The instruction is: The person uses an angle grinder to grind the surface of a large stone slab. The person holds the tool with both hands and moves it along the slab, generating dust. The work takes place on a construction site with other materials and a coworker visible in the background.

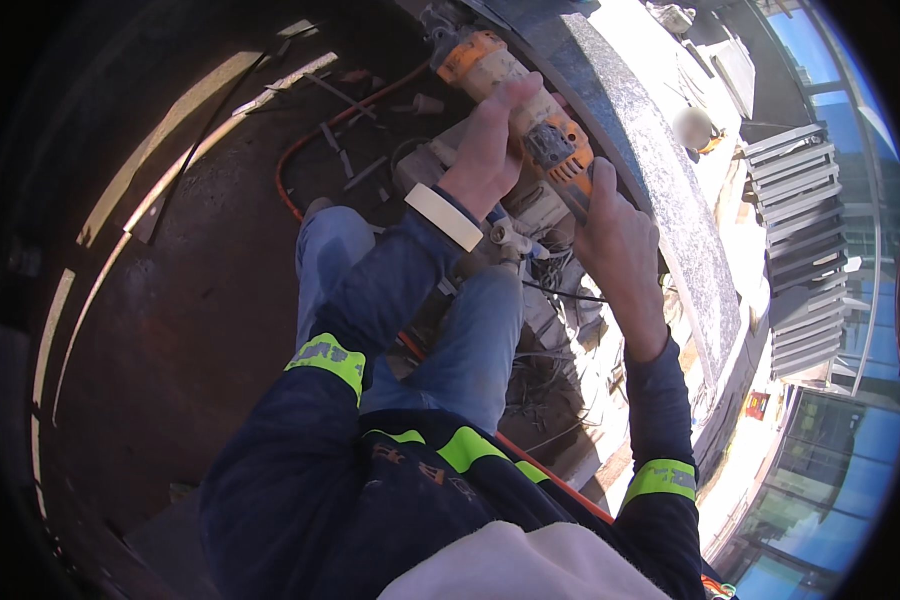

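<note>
An orange and black angle grinder (560, 145), coated in pale dust, is in both of my hands. My left hand (490, 145) wraps round the middle of its body, thumb on top, with a pale band at the wrist. My right hand (618, 245) is closed on the rear handle. The tool's head points away toward the upper left, by the underside edge of a curved grey stone slab (660, 150). Whether the head touches the slab cannot be made out. Below the tool, a white and blue fitting (513, 240) lies near my knee.
An orange hose (288, 165) curves over the dark floor and passes beside my legs. Offcuts and strips (345, 160) lie ahead of my left knee. Tangled cables (545, 375) and rubble sit to the right. Beyond the slab stand stacked grey slats (795, 240) and glass panels (820, 480).
</note>
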### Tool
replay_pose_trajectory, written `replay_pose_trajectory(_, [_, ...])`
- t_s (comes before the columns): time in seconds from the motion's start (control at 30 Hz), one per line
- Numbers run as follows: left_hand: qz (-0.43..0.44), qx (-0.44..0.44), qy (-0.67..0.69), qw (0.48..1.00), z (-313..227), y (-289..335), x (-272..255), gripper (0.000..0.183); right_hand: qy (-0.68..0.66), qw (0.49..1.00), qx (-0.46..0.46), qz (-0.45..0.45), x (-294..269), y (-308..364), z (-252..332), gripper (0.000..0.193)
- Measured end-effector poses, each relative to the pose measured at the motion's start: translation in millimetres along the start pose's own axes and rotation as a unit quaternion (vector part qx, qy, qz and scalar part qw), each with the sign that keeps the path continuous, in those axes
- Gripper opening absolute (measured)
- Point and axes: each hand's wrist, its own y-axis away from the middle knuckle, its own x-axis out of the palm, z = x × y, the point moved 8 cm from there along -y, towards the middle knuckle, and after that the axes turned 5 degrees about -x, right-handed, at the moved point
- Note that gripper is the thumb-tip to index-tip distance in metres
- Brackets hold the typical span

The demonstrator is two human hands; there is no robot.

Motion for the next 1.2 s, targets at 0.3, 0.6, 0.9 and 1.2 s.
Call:
replay_pose_trajectory(0.3, [-0.023,0.013,-0.002,1.000,-9,-16,-13,0.036,0.008,1.000,0.002,0.008,4,-13,5,0.056])
replay_pose_trajectory(0.6, [-0.043,0.022,0.000,0.999,-7,-9,-8,0.038,0.014,0.999,0.007,0.035,0,-6,5,0.056])
replay_pose_trajectory(0.9, [-0.022,-0.005,-0.010,1.000,40,40,19,0.043,0.027,0.999,0.036,0.025,-5,51,-22,0.066])
replay_pose_trajectory(1.2, [-0.022,0.002,-0.007,1.000,50,50,27,0.041,0.020,0.999,0.023,0.017,-8,66,-29,0.068])
